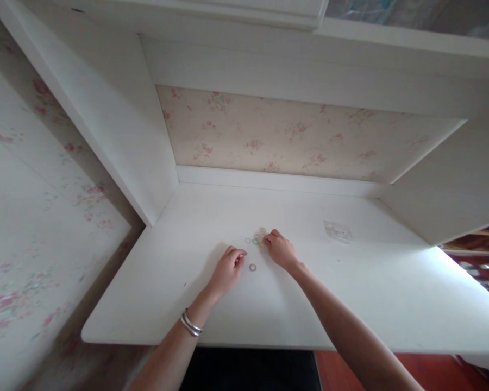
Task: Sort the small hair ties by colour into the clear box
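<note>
Both hands rest on the worktop (350, 293): right hand (280, 250) fingers touch the rings (257, 238); left hand (228, 269) seems pinched shut, contents unclear.

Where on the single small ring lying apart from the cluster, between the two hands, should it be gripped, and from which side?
Take the lone ring by its thin rim, coming from straight above with a fingertip pinch. It lies flat on the white desk, so it has no raised edge to grasp from the side. It sits clear of the ring cluster, between the left hand and right hand; the left fingertips look nearest.
</note>
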### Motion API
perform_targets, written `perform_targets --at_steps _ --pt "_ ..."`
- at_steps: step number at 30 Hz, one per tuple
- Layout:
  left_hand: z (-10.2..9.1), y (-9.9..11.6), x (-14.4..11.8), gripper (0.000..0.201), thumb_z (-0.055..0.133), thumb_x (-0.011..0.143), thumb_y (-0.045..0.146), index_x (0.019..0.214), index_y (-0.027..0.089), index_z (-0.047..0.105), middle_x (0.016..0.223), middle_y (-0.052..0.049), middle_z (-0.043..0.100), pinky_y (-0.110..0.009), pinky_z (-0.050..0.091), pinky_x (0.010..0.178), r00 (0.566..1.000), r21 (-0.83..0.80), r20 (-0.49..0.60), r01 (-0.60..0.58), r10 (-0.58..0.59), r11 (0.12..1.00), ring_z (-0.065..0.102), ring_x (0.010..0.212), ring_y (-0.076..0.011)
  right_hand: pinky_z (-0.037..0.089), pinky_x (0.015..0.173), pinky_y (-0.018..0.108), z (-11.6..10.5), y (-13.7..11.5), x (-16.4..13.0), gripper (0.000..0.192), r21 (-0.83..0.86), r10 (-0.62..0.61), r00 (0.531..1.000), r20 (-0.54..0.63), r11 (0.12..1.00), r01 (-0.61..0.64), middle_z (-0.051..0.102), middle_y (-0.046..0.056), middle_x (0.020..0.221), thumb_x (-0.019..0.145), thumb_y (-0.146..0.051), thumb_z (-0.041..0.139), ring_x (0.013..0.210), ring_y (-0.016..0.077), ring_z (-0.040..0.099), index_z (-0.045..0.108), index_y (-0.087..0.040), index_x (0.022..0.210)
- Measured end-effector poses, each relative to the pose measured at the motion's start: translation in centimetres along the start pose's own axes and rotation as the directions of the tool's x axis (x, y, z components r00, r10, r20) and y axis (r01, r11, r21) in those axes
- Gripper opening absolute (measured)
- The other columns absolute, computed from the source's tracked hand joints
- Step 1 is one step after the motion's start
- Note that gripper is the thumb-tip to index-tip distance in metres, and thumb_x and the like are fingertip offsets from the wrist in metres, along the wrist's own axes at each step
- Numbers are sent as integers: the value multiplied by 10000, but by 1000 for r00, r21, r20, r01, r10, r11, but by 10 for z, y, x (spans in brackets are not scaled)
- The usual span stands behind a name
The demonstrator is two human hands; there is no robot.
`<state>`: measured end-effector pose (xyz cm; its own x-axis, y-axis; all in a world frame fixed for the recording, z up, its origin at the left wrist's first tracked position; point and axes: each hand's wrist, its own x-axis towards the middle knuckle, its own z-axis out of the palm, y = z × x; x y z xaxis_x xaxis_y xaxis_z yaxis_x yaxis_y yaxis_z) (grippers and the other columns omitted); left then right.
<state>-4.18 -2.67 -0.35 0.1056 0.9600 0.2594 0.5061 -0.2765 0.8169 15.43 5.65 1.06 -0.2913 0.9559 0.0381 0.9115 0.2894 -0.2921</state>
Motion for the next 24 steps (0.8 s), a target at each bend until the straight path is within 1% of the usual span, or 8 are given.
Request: perform_targets --at_steps 4,7,10,13,17,19,24 --pt "-1 2 0 196 428 886 212 980 186 599 938 -43 565 -270 473 766 1000 -1 -3 16 -16 1000 560 798 -127 332 611 230 -2 6 3 216 78 16 1000 -4 997 -16 591 39 932 873 -288 474 720 123 556 686 -243 885" --pt "-1 3 0 198 424 889 216 978 186 598 944 -43 567 -271 472 767 1000 -5 2 22 -22 1000 561 806 -130 344 634 226 -3 11 6 240 90 14 1000 -13 996 -13 601 40 901 875 -266 458 741 125 560 695 -227 862" --pt "-1 3 0 196 424 892 223 965 182 601 938 -44 569 -272 470 768 1000 -11 6 24 -24 1000 559 821 -133 350 651 225 -5 16 8 263 96 19 999 -33 995 -16 605 49 930 884 -252 432 778 133 566 691 -210 886" --pt "-1 3 1 196 427 894 232 967 182 602 934 -43 570 -273 468 769 1000 -13 8 29 -29 999 557 817 -132 348 648 224 -8 19 10 255 99 13 999 -36 995 -9 610 44 954 879 -253 440 784 134 569 692 -229 913" --pt "-1 3 1 195 429 893 236 965 184 603 930 -42 573 -275 465 768 999 -9 2 34 -34 999 555 805 -131 341 627 225 -12 21 12 245 71 -13 1000 13 997 12 616 27 948 864 -271 472 765 133 572 696 -293 961" --pt "-1 3 1 194 429 893 238 963 184 602 928 -40 573 -272 465 765 999 -11 -2 32 -32 999 556 800 -130 345 640 222 -13 22 13 246 53 -28 999 43 998 25 615 23 941 865 -284 476 781 135 573 697 -305 970" --pt "-1 3 2 185 441 887 241 942 180 607 917 -40 571 -264 468 748 1000 -12 6 25 -25 1000 561 783 -128 358 677 212 -13 21 17 217 41 -22 997 70 999 20 616 28 947 851 -285 507 794 132 578 712 -258 915"
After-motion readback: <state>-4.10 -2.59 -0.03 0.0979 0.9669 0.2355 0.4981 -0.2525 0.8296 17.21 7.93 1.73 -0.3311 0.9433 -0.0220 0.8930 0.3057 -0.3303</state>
